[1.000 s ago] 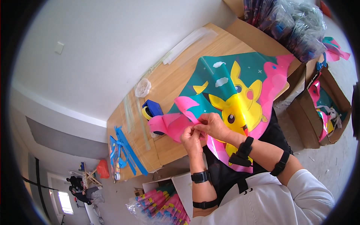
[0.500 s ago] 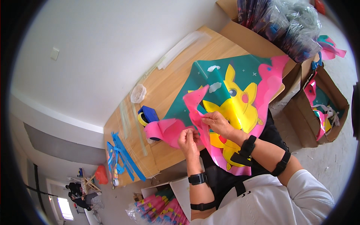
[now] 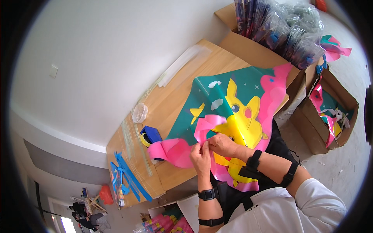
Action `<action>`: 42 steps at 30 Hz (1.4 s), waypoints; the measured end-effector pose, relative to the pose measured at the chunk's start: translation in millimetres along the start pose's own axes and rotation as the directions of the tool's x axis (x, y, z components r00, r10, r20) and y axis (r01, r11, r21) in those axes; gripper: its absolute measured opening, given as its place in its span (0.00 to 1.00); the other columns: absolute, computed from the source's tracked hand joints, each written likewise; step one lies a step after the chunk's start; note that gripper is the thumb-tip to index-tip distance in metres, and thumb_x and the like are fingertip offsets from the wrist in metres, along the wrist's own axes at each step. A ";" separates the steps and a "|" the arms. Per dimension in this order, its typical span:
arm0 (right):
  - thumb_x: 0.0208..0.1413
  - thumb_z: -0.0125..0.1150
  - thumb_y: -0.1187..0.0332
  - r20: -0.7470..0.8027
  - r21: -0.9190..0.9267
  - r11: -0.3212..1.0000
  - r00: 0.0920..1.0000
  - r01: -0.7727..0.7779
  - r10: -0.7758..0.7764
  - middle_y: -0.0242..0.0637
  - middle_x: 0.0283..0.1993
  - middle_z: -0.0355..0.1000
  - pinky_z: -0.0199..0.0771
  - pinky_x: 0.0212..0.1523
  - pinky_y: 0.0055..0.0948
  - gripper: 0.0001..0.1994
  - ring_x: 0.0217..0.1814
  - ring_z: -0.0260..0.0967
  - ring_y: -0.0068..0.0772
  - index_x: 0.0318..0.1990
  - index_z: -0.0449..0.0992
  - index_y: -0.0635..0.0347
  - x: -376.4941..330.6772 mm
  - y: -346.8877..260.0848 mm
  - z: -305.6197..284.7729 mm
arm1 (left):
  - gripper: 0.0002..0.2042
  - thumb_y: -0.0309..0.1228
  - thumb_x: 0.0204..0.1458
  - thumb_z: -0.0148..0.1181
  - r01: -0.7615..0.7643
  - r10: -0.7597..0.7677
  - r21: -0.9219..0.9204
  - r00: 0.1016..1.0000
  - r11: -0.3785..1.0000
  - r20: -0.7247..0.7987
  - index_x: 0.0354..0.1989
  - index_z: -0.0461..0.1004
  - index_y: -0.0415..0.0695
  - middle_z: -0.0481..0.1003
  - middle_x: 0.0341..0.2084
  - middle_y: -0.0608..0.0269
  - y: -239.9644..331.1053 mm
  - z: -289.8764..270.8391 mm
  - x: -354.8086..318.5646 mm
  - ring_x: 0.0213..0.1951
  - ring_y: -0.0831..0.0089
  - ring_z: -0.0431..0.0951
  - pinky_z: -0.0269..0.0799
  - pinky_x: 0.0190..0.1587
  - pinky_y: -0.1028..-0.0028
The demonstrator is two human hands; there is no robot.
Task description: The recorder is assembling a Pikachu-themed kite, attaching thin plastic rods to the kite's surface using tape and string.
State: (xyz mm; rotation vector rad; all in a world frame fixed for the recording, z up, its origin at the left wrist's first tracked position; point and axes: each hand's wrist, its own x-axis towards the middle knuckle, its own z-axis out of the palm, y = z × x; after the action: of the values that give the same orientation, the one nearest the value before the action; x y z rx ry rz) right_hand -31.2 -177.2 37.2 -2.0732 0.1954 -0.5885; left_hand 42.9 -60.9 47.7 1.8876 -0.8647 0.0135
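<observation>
A large printed kite sheet (image 3: pixel 248 124), green with a yellow cartoon figure and pink wavy edges, lies across the table's near edge and my lap. My left hand (image 3: pixel 201 158) pinches the sheet's pink edge strip (image 3: pixel 203 127), which stands up in a loop above the fingers. Right beside it, my right hand (image 3: pixel 225 146) is closed on the same pink edge, its fingertips touching those of the left. What lies between the fingertips is hidden. Another pink flap (image 3: pixel 171 152) curls over to the left of my hands.
On the wooden table (image 3: pixel 217 58) are a blue tape dispenser (image 3: pixel 153 134), a white bowl (image 3: pixel 140 113), thin clear rods (image 3: pixel 128 134) and blue strips (image 3: pixel 134 180). Cartons (image 3: pixel 311 128) with printed sheets and bagged goods (image 3: pixel 287 35) stand at right. People (image 3: pixel 83 215) are far off.
My hands have come together at the pink edge; before, they were slightly apart. The upright pink strip has folded over to the right. The whole view has shifted a little.
</observation>
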 end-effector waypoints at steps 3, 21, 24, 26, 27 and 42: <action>0.53 0.58 0.66 0.039 0.099 0.995 0.999 -0.033 0.030 0.54 0.24 0.70 0.70 0.30 0.43 0.13 0.28 0.71 0.53 0.24 0.75 0.67 2.0 8.9 -3.0 | 0.15 0.30 0.58 0.55 -0.011 0.011 -0.004 0.999 1.000 -0.051 0.22 0.64 0.36 0.61 0.15 0.66 -2.2 3.6 2.8 0.21 0.78 0.58 0.57 0.23 0.72; 0.53 0.65 0.70 -0.553 0.831 0.553 0.196 0.063 0.809 0.33 0.35 0.76 0.70 0.33 0.28 0.12 0.33 0.72 0.26 0.44 0.78 0.63 -49.7 213.1 -243.5 | 0.06 0.27 0.56 0.56 0.300 -0.655 -0.643 0.623 0.705 -0.428 0.41 0.74 0.42 0.75 0.33 0.64 -152.0 -132.8 7.9 0.33 0.73 0.77 0.74 0.29 0.73; 0.52 0.66 0.70 -0.568 0.821 0.568 0.181 0.060 0.803 0.36 0.39 0.76 0.72 0.41 0.29 0.15 0.38 0.73 0.29 0.47 0.77 0.65 -57.3 224.9 -241.8 | 0.07 0.27 0.56 0.56 0.312 -0.677 -0.664 0.616 0.680 -0.403 0.42 0.75 0.42 0.75 0.34 0.65 -146.6 -117.8 12.6 0.33 0.73 0.76 0.74 0.28 0.73; 0.52 0.66 0.70 -0.575 0.817 0.572 0.158 0.072 0.802 0.37 0.42 0.76 0.72 0.43 0.28 0.16 0.41 0.73 0.29 0.48 0.76 0.65 -59.3 231.8 -242.8 | 0.07 0.27 0.56 0.56 0.322 -0.696 -0.676 0.596 0.663 -0.399 0.42 0.75 0.43 0.75 0.34 0.65 -133.3 -99.3 21.1 0.33 0.73 0.77 0.75 0.28 0.71; 0.52 0.66 0.71 -0.572 0.820 0.564 0.136 0.094 0.809 0.37 0.43 0.76 0.72 0.44 0.28 0.17 0.42 0.73 0.29 0.49 0.76 0.65 -56.5 234.8 -239.3 | 0.07 0.27 0.57 0.56 0.288 -0.675 -0.671 0.600 0.683 -0.429 0.42 0.74 0.40 0.76 0.35 0.64 -134.8 -97.8 25.0 0.34 0.71 0.77 0.76 0.31 0.69; 0.62 0.54 0.70 -0.437 0.787 0.228 0.259 0.573 0.861 0.35 0.47 0.75 0.76 0.50 0.37 0.10 0.48 0.73 0.35 0.49 0.74 0.57 -49.1 277.1 -230.4 | 0.15 0.30 0.59 0.55 0.170 -0.575 -0.656 0.669 0.735 -0.471 0.51 0.70 0.35 0.71 0.47 0.57 -113.0 -104.1 61.3 0.47 0.65 0.73 0.75 0.47 0.64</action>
State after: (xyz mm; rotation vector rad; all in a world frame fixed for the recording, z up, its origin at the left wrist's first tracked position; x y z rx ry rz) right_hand -159.7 -485.1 -107.6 0.0084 0.6419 -1.3304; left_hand 189.6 13.9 31.5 1.2985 0.0685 0.1298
